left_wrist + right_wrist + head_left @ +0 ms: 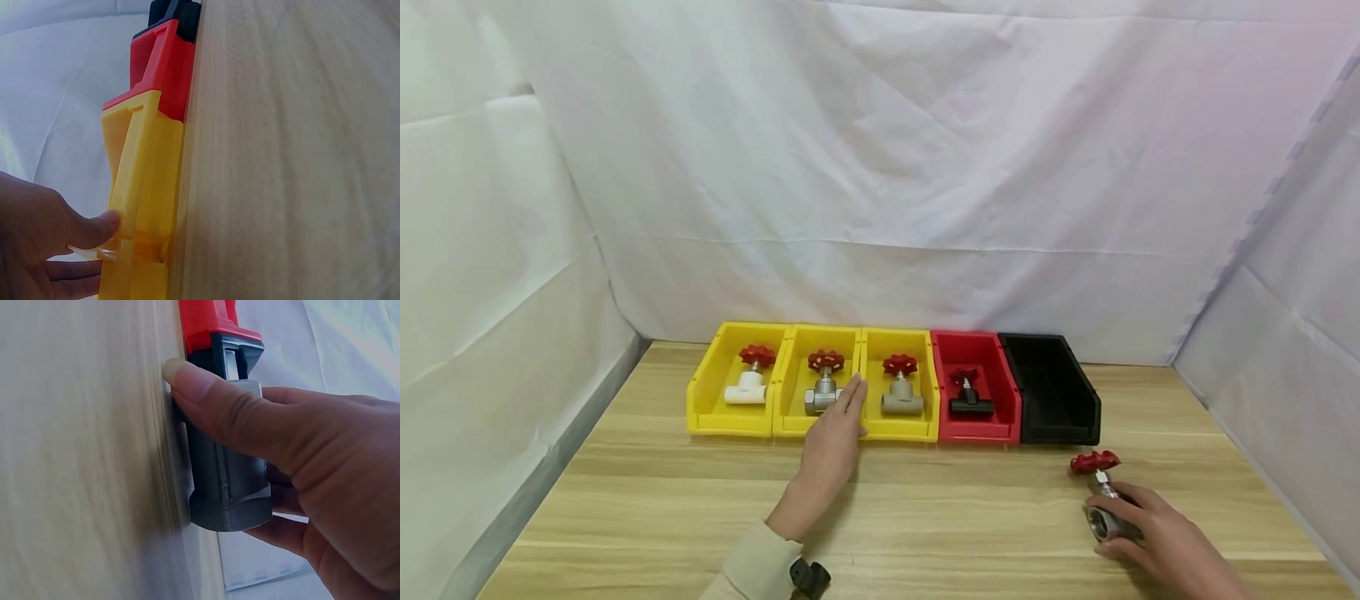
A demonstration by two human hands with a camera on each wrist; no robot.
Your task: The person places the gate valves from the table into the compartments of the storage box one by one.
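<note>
My right hand (pixel 1165 533) grips the metal body of a gate valve (pixel 1105 515) with a red handwheel, in front of the black bin (pixel 1093 408). In the right wrist view the thumb lies across the valve's grey body (pixel 240 481), close to the tabletop; whether it touches is unclear. My left hand (pixel 833 442) is at the wall between the middle and third yellow bins (pixel 898 431), thumb on one side and fingers on the other, pinching it. Beside those fingers, a metal valve (pixel 825 387) sits in the middle bin, partly covered.
A white valve (pixel 747 387) lies in the leftmost yellow bin (pixel 730 423), a grey-beige valve (pixel 901 396) in the third yellow one. The red bin (pixel 979 432) holds a black valve (pixel 970 402). All the bins stand in a row before a white cloth backdrop (pixel 887 167) on a wooden table (pixel 955 517).
</note>
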